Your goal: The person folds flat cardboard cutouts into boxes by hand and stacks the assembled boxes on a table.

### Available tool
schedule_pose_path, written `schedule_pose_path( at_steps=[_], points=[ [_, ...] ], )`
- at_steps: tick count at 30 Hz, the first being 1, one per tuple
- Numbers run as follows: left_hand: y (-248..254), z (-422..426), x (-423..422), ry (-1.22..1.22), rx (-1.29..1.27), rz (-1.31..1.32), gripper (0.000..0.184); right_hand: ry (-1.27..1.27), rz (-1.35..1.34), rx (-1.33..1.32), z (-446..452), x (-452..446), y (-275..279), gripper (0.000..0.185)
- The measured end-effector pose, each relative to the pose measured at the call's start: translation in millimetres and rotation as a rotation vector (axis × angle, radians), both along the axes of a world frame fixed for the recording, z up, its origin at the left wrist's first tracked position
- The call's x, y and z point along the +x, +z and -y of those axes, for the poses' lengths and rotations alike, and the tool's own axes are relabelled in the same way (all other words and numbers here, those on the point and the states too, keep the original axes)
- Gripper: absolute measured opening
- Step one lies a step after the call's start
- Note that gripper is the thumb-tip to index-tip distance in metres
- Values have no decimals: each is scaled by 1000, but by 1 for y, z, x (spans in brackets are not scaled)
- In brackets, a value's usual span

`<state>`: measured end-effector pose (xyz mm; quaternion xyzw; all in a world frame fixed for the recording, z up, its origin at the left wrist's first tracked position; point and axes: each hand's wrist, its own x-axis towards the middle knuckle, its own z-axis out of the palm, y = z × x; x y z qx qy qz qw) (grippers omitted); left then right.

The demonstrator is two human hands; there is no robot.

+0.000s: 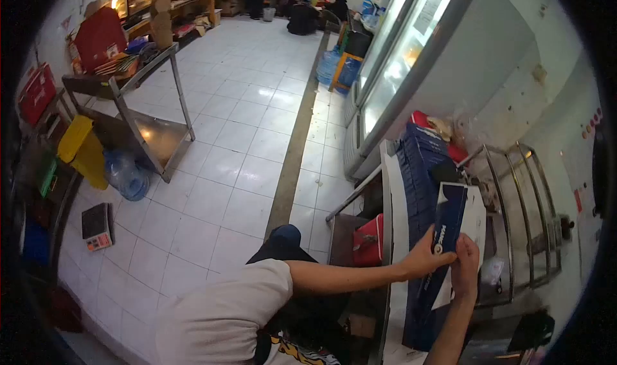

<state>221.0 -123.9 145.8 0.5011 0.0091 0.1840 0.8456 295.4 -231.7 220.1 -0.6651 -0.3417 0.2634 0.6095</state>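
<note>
A narrow dark blue box with white lettering (450, 214) and white panels is held above the white table at the right. My left hand (424, 257) grips its left edge, with the thumb lying across the blue face. Close beside it, my right hand (465, 262) is closed on the white side of the same box, its fingers curled. Behind and below the box, a row of stacked dark blue boxes (416, 172) lies along the table (397, 233).
A metal rack (530, 217) stands right of the table, and a red bag (368, 241) rests underneath. Beyond is a glass-door fridge (398, 63). Left are a metal cart (122, 108), a water jug (126, 175) and a scale (97, 225). People (303, 16) are at the back.
</note>
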Motion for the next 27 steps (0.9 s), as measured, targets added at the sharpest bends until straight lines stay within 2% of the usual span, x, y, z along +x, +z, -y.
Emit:
schedule_pose_path(
  at_steps=[2,4,5,7,8,10,15,18,21,27],
  points=[
    [-2,-5,-3,-38,10,-18,91,-68,63,-16,-1,1,-6,37],
    [-17,4,8,297,317,-136,84,-58,68,-79,5,9,-10,37],
    [1,-13,-5,-40,92,-113,78,-5,24,-63,6,19,-19,36],
    [-1,-8,-1,24,6,-57,60,-29,19,-2,-2,13,-20,36],
    [-4,-7,2,32,-24,33,57,-12,-26,16,-5,11,-18,36],
    [-15,-2,9,29,-51,69,58,-15,-79,48,-2,13,-22,37],
    [0,-9,-4,-19,28,-12,58,20,-73,67,-5,9,-23,39],
    [-2,-5,3,-13,2,56,58,45,-139,56,1,15,-21,38],
    [-3,-7,3,-48,75,10,60,3,-74,41,1,13,-19,38],
    [-8,-5,4,-95,12,60,64,-25,-23,54,3,16,-25,37]
  ],
)
